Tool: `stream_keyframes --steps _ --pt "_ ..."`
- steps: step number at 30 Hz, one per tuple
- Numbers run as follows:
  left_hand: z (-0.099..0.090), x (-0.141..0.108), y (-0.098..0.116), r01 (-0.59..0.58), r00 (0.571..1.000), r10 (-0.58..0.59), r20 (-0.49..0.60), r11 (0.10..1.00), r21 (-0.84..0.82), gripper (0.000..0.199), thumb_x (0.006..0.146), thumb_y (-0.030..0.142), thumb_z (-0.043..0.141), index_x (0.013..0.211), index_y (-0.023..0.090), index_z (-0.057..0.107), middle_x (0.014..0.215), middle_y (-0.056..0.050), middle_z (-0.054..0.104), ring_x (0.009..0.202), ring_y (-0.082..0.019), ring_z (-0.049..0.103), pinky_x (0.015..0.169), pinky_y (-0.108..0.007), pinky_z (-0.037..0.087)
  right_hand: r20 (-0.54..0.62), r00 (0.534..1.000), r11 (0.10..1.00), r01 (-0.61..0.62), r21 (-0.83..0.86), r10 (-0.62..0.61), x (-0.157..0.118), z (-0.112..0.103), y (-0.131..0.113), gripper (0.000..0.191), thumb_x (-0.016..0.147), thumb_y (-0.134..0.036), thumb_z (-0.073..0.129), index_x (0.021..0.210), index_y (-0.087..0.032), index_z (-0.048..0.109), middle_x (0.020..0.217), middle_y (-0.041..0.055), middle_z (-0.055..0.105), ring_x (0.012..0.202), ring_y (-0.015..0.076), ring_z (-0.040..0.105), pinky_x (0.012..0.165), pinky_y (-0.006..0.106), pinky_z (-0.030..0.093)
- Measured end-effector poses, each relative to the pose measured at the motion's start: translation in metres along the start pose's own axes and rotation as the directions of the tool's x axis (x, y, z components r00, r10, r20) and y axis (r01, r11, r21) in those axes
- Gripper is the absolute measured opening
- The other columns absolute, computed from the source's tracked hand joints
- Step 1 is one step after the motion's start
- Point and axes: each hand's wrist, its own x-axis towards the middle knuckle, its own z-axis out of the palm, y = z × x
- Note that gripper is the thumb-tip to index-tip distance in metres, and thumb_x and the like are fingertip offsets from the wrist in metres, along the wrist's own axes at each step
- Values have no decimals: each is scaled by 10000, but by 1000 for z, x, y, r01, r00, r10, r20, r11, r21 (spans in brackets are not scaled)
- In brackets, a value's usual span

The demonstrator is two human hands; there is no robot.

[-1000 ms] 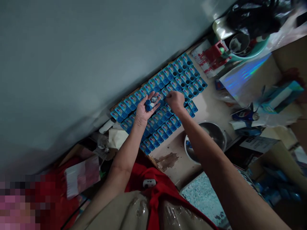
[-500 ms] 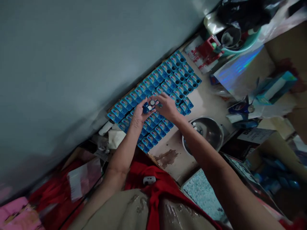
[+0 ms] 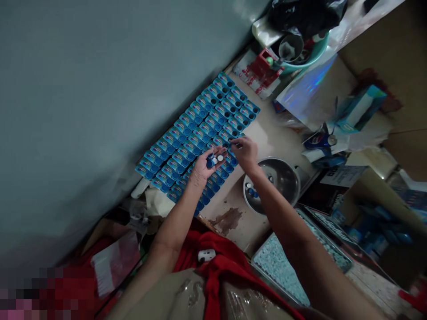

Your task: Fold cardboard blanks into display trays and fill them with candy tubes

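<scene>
My left hand [image 3: 206, 166] is palm up and cupped, with several small round blue-and-white pieces [image 3: 215, 161] lying in it. Beside it to the right, my right hand [image 3: 245, 152] has its fingers pinched together low over the blister packs. What its fingertips hold, if anything, is too small to make out. Rows of blue blister packs [image 3: 187, 133] with printed cards cover the table under both hands. Those toward the far right end show dark round spots in their round wells; others have plain blue wells. My left hand and forearm hide part of the nearer rows.
A steel bowl [image 3: 287, 178] with a few of the round pieces stands right of the packs, partly behind my right forearm. Nearer is a tray of pale blue bits [image 3: 280, 266]. A red tape dispenser [image 3: 265, 66] and a teal basin [image 3: 316, 53] sit farther back. The wall [image 3: 100, 89] borders the left.
My right hand has moved away from my left palm, rightward to the packs, with its fingers pinched. My left hand has shifted right over the rows. The whole view has turned slightly.
</scene>
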Motion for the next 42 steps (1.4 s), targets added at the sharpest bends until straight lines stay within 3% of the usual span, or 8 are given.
stream_keyframes --steps 2,6,12,16,26,36,39,42 --pt "7 3 3 -4 1000 4 23 1000 5 264 1068 220 533 1078 115 775 1123 -132 840 1098 -256 811 1054 -410 631 -55 996 997 -77 -8 77 26 -9 14 301 839 -202 607 1019 -207 848 1047 98 820 939 254 756 909 361 572" --pt "14 9 17 -20 1000 20 -4 1000 -23 279 1075 246 525 1178 144 763 1163 -125 837 1216 -268 778 1127 -440 593 -33 992 991 -123 -53 121 74 -17 30 270 800 -206 639 973 -211 846 1012 88 838 988 284 772 948 385 573" --pt "22 18 35 -26 999 24 -24 998 -53 342 1099 271 488 1289 127 733 1184 -129 835 1245 -265 766 1160 -428 571 -112 983 988 -149 -33 144 107 -33 47 285 820 -211 638 1011 -208 849 939 87 824 898 271 780 866 386 588" --pt "26 22 41 -27 999 26 -20 998 -64 356 1099 275 486 1328 137 720 1208 -130 830 1263 -260 758 1177 -438 558 -29 992 989 -128 -73 126 105 -34 44 236 816 -199 677 976 -195 850 909 82 812 905 276 780 863 377 582" --pt "27 23 49 -34 998 30 -48 996 -78 356 1093 276 496 1339 136 712 1215 -141 825 1247 -260 762 1159 -444 575 145 987 968 -33 -248 70 85 -6 21 174 804 -174 666 898 -217 806 993 87 804 953 267 744 859 357 545" --pt "30 31 38 -22 1000 23 16 998 -56 329 1083 276 521 1314 154 720 1253 -128 812 1289 -275 738 1148 -453 569 141 962 930 -178 -321 233 114 -8 26 167 773 -259 805 914 -240 717 950 71 747 948 299 695 814 380 511" --pt "29 28 32 -29 1000 29 2 999 -26 306 1086 274 514 1265 155 732 1195 -118 825 1220 -265 768 1137 -458 573 153 975 945 -108 -309 162 95 -12 9 128 812 -223 775 931 -248 736 945 66 752 940 289 692 819 371 503" --pt "24 22 28 -30 999 30 -17 999 18 302 1098 284 493 1191 163 754 1136 -96 835 1058 -237 811 1071 -442 614 131 991 981 54 -185 -30 56 -13 -8 134 895 -222 717 1009 -254 779 1000 68 761 938 260 698 838 357 517"
